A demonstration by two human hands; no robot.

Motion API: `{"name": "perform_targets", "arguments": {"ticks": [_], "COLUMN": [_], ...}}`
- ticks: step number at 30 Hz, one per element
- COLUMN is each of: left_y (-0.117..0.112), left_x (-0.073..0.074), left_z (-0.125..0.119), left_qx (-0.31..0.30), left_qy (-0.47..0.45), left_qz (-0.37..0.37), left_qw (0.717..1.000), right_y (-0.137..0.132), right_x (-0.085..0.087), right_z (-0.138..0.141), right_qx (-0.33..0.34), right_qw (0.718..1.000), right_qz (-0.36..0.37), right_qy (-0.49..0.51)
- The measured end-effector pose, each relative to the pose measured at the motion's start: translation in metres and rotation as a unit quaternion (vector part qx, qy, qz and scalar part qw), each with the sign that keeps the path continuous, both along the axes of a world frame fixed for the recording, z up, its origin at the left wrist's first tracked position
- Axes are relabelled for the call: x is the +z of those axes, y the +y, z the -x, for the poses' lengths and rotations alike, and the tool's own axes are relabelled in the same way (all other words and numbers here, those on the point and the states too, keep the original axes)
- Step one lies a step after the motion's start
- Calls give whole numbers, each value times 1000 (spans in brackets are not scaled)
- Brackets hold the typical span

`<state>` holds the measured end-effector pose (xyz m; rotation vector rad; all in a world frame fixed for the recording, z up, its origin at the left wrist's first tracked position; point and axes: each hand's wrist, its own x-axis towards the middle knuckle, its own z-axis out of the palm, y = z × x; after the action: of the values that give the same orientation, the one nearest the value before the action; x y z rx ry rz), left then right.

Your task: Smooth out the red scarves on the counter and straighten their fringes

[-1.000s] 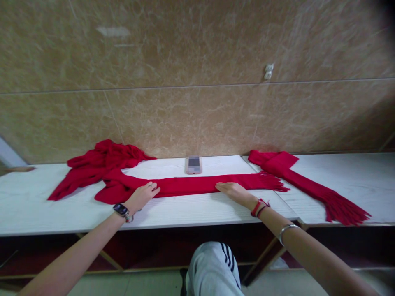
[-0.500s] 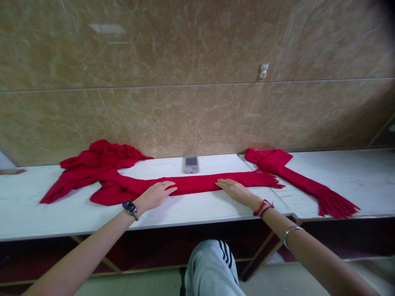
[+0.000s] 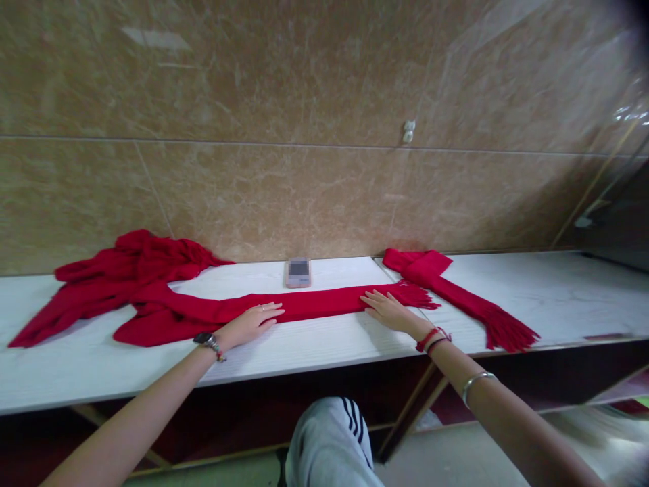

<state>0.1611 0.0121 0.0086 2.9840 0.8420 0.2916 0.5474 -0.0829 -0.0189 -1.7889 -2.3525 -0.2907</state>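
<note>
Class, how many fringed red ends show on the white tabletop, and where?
2. One fringed end, on the flat red strip, lies beside the right hand; another fringe, on the red scarf, lies farther right. More may be hidden in the crumpled red cloth.

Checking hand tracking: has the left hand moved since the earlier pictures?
Yes. Judged against the phone, the left hand has moved right along the red scarf.

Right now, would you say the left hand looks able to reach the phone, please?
Probably yes: only the flat scarf lies between the left hand and the phone, which lies uncovered.
</note>
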Motion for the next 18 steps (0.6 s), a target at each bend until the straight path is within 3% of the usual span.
{"name": "perform_targets", "arguments": {"ticks": [5, 9, 18], "left_y": [-6, -5, -6], "left_x": [12, 16, 19], "left_z": [-17, -12, -1], "left_qx": [26, 22, 50], "left_qy": [38, 86, 114], "left_qz": [-89, -125, -146], "left_qw": [995, 988, 981], "right_y": [21, 29, 30], "right_x": [18, 26, 29], "right_z": [66, 109, 118], "right_qx": [98, 138, 146], "right_qw": [994, 990, 983], "right_qz": [-36, -24, 2], "right_qy": [38, -12, -107]}}
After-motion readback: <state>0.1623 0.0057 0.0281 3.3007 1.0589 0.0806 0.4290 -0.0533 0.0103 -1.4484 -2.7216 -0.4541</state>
